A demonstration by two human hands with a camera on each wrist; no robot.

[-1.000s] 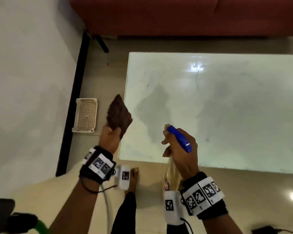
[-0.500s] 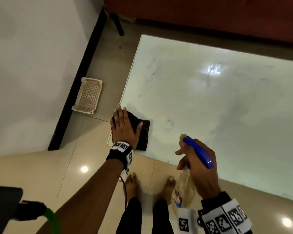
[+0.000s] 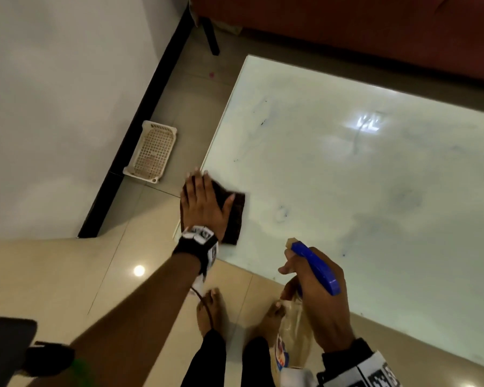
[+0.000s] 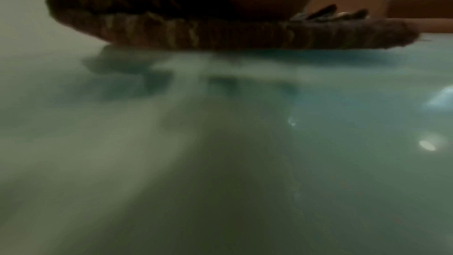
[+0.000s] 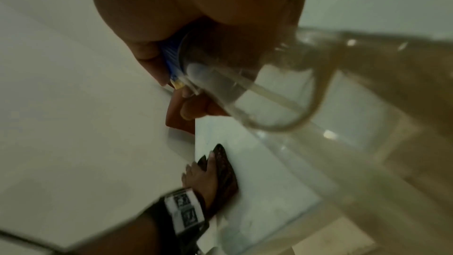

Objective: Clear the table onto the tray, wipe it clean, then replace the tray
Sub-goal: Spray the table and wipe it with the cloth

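Observation:
A dark brown cloth [image 3: 234, 216] lies flat on the near left corner of the pale glass table [image 3: 375, 191]. My left hand [image 3: 203, 202] presses on it with straight fingers. The left wrist view shows the cloth [image 4: 220, 30] under my palm on the glass. The right wrist view shows the same cloth [image 5: 224, 170] beneath my left hand [image 5: 202, 174]. My right hand [image 3: 316, 289] grips a clear spray bottle [image 3: 294, 333] with a blue trigger head [image 3: 316, 268], held over the table's near edge. The bottle [image 5: 245, 88] fills the right wrist view.
A cream plastic basket tray [image 3: 151, 152] sits on the tiled floor by the white wall, left of the table. A red sofa [image 3: 361, 26] stands beyond the table's far edge. My bare feet [image 3: 207, 311] are at the near edge.
My left hand brought the cloth down from the air onto the table corner and now presses it flat there. The right hand still holds the spray bottle.

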